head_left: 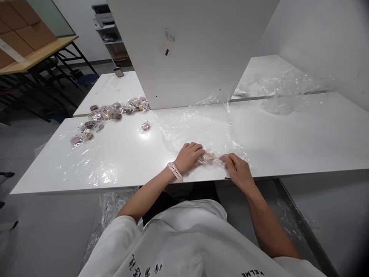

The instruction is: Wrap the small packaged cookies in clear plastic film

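Near the front edge of the white table, a small tan item [209, 157] lies in clear plastic. My left hand [188, 157], with a pale pink band at the wrist, is closed against its left side, its fingertips partly hidden. At the right end of that item, my right hand [238, 169] pinches the clear plastic wrap [222, 164] between thumb and index finger. Beyond both hands a wide sheet of clear plastic [196, 125] is spread over the tabletop. A single pink item in clear wrapping [145, 127] lies to the left of it.
Several small wrapped items [111, 111] in pink, brown and tan are grouped at the table's left [129, 169]. A white upright panel [190, 57] rises behind the plastic sheet. More crumpled plastic [276, 104] lies at the right. A metal cup [118, 72] stands further back.
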The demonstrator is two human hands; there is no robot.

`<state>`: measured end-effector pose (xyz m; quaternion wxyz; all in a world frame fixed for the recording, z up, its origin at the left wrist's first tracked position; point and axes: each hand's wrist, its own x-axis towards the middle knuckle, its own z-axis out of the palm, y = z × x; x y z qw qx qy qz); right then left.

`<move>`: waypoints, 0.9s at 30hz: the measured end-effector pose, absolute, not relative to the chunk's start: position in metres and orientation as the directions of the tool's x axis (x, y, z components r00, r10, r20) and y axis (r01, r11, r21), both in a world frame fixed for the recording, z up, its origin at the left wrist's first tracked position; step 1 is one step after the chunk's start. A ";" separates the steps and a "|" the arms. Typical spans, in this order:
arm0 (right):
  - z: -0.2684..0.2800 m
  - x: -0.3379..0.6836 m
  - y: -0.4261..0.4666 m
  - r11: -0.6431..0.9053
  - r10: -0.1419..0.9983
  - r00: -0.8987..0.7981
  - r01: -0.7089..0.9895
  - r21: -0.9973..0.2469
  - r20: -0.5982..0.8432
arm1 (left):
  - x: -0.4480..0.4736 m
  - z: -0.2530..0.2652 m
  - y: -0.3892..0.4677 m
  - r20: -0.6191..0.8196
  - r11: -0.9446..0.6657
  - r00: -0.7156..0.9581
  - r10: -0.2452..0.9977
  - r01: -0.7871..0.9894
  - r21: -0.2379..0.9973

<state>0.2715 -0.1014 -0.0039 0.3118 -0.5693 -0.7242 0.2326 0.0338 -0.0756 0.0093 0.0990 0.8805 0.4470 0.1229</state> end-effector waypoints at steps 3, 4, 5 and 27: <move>0.004 0.265 -0.109 0.288 0.897 -0.038 0.805 -0.519 0.439 | 0.038 0.011 -0.076 0.135 -0.569 0.555 0.821 0.777 0.269; 0.008 0.261 -0.113 0.348 0.850 -0.075 0.824 -0.448 0.521 | 0.040 0.012 -0.077 0.133 -0.567 0.552 0.823 0.781 0.261; 0.012 0.257 -0.116 0.427 0.810 -0.161 0.821 -0.379 0.564 | 0.042 0.013 -0.080 0.128 -0.565 0.552 0.824 0.786 0.252; 0.004 0.235 -0.085 0.408 0.894 -0.264 0.812 -0.417 0.362 | -0.013 0.036 -0.096 0.294 -0.285 0.206 0.933 0.923 0.259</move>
